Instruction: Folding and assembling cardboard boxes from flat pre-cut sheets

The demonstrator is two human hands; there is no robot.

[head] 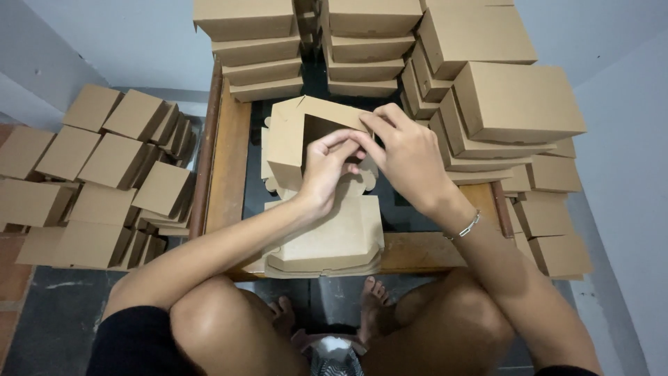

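The step in hand looks like the folding of a half-formed brown cardboard box (300, 136), which stands tipped on its side at the middle of the low wooden-framed surface with a dark top (229, 153), its open mouth turned toward the person. The left hand (325, 174) pinches a small tab at the box's near edge, fingers (341, 143) closed tight on the card, while the right hand (407, 157) presses its bent fingers down over the box's upper right flap, thumb meeting the left fingertips; both hands have hold of the same box. By my judgement, the next move calls for a steady grip on the wall while the flap is tucked into its slot, without creasing the thin card. Just below the hands lies a stack of flat, die-cut brown cardboard blanks (334, 240), reaching to the near rim. Finished brown boxes stand in tall piles (254, 49) at the far edge and more (511, 104) crowd the right side, some leaning. On the dark floor (42, 313) to the left, many more folded boxes (97, 174) lie in loose rows. Pale grey walls (118, 42) close in the room, and the person's bare knees and feet show beneath the surface.
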